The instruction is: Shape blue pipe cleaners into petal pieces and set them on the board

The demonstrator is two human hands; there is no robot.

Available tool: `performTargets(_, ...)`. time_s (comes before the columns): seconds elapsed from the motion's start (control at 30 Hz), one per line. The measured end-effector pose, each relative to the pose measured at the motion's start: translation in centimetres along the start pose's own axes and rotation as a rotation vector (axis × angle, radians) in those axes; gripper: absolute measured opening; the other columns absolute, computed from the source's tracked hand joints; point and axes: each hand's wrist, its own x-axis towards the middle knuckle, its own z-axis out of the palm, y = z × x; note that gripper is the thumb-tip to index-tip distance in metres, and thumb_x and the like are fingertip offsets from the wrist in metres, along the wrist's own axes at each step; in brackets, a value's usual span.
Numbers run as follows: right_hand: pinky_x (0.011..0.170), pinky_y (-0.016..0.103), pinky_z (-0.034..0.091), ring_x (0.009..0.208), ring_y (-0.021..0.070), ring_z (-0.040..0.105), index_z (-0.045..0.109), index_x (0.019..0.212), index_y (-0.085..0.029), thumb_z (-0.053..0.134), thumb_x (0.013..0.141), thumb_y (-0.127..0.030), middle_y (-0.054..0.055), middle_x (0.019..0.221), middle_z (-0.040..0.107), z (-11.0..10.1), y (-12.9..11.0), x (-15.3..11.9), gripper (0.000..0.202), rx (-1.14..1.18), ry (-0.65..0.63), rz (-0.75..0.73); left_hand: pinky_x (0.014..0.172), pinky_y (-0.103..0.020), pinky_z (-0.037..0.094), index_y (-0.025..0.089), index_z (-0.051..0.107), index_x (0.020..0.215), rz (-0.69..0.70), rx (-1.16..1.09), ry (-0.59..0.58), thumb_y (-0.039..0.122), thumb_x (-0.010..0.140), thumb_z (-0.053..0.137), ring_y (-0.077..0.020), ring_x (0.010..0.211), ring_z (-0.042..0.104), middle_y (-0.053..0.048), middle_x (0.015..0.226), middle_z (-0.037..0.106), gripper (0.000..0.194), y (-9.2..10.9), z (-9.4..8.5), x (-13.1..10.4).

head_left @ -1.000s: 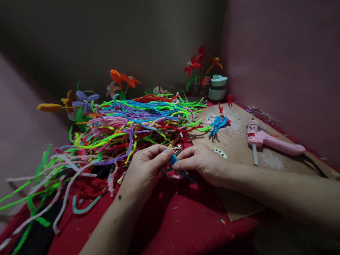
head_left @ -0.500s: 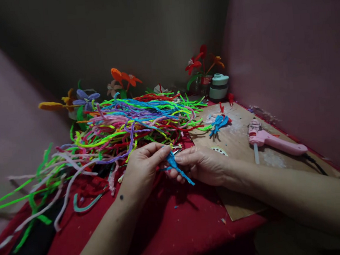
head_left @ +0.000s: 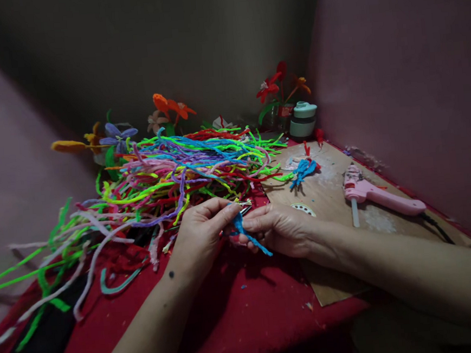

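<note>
Dim corner: dark wall point(head_left: 168, 51) at the back, pinkish wall point(head_left: 399, 76) on the right. Bench point(head_left: 247, 322) below, covered in red cloth, small scraps scattered on it.

Left hand point(head_left: 201, 231) and right hand point(head_left: 282, 228) close together near the bench's middle. Left thumb and forefinger pinch the upper part of a blue fuzzy piece point(head_left: 243, 231); right thumb and fingers pinch it from the other side, fingers curled beneath. One narrow blue end slants down, free of the fingers, toward the right. Just beyond the fingertips, a shiny metal object point(head_left: 246, 210), mostly covered, kind unclear.

Beyond and left of the hands, a broad tangled heap of fuzzy stems point(head_left: 185, 161): green, blue, purple, pink, yellow, red. Long strands trail to the near left, some across a black item point(head_left: 40, 344). One curved teal stem point(head_left: 120, 289) lies apart on the cloth.

Right side: brown board point(head_left: 328, 212), pale residue on its surface. On it, a blue bundle point(head_left: 303, 170) with red bits beside it; a white disc with dark holes point(head_left: 303, 210), partly hidden by the right hand; a pink glue gun point(head_left: 384, 196), clear stick pointing toward the near edge, dark cord behind the handle.

Far side: fuzzy flowers in orange point(head_left: 181, 110), purple point(head_left: 118, 135) and red point(head_left: 268, 88); pale-green lidded container point(head_left: 302, 122) next to the red ones.
</note>
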Motion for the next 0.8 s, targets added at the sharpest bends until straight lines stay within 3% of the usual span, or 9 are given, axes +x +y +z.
performTargets(0.13, 0.056, 0.024, 0.043, 0.053, 0.0108, 0.057, 0.064, 0.065, -0.009, 0.069, 0.061, -0.018, 0.005, 0.058, 0.063, 0.1, -0.1, 0.1, 0.011, 0.009, 0.013, -0.049, 0.048, -0.019, 0.041, 0.016, 0.059, 0.079, -0.033, -0.035, -0.03, 0.04, 0.072, 0.062, -0.008, 0.051, 0.05, 0.002, 0.064, 0.056, 0.024, 0.2, 0.0, -0.1)
performTargets(0.23, 0.056, 0.024, 0.044, 0.052, 0.0102, 0.057, 0.064, 0.069, -0.009, 0.068, 0.062, -0.015, 0.003, 0.059, 0.062, 0.2, -0.3, 0.1, 0.009, 0.021, 0.047, -0.119, 0.05, -0.022, 0.042, 0.017, 0.058, 0.084, -0.06, -0.001, -0.117, 0.038, 0.072, 0.062, -0.0106, 0.054, 0.053, 0.001, 0.068, 0.058, 0.024, 0.8, -0.3, -0.1)
performTargets(0.37, 0.054, 0.022, 0.044, 0.05, 0.0086, 0.055, 0.064, 0.067, -0.008, 0.067, 0.061, -0.014, 0.002, 0.058, 0.061, 0.1, -0.8, 0.1, 0.009, -0.003, 0.111, -0.158, 0.043, -0.017, 0.03, 0.012, 0.056, 0.066, -0.106, 0.242, -0.161, 0.031, 0.069, 0.064, -0.0055, 0.043, 0.041, 0.003, 0.051, 0.05, 0.02, 1.4, -0.9, 0.0)
performTargets(0.5, 0.051, 0.022, 0.043, 0.049, 0.0091, 0.055, 0.063, 0.063, -0.009, 0.069, 0.058, -0.014, 0.003, 0.057, 0.062, 0.0, -0.9, 0.1, 0.009, -0.053, 0.131, -0.164, 0.041, -0.017, 0.023, 0.013, 0.053, 0.06, -0.093, 0.286, -0.142, 0.032, 0.069, 0.061, -0.004, 0.04, 0.033, 0.006, 0.045, 0.044, 0.022, 1.4, -1.0, 0.0)
performTargets(0.6, 0.048, 0.022, 0.039, 0.046, 0.0087, 0.053, 0.062, 0.061, -0.01, 0.07, 0.058, -0.018, 0.002, 0.056, 0.061, 0.1, -0.7, 0.1, 0.011, -0.12, 0.183, -0.197, 0.042, -0.019, 0.027, 0.015, 0.053, 0.058, 0.033, 0.401, -0.069, 0.034, 0.072, 0.058, -0.0056, 0.042, 0.036, 0.005, 0.046, 0.045, 0.024, 0.9, -0.4, -0.3)
performTargets(0.8, 0.049, 0.023, 0.036, 0.045, 0.0081, 0.049, 0.058, 0.055, -0.011, 0.069, 0.06, -0.021, 0.001, 0.051, 0.057, 0.2, -0.3, 0.1, 0.016, -0.116, 0.207, -0.272, 0.052, -0.021, 0.034, 0.016, 0.057, 0.059, 0.53, 0.828, 0.222, 0.027, 0.075, 0.052, -0.0096, 0.052, 0.048, 0.0, 0.056, 0.057, 0.02, -0.6, 0.9, -1.3)
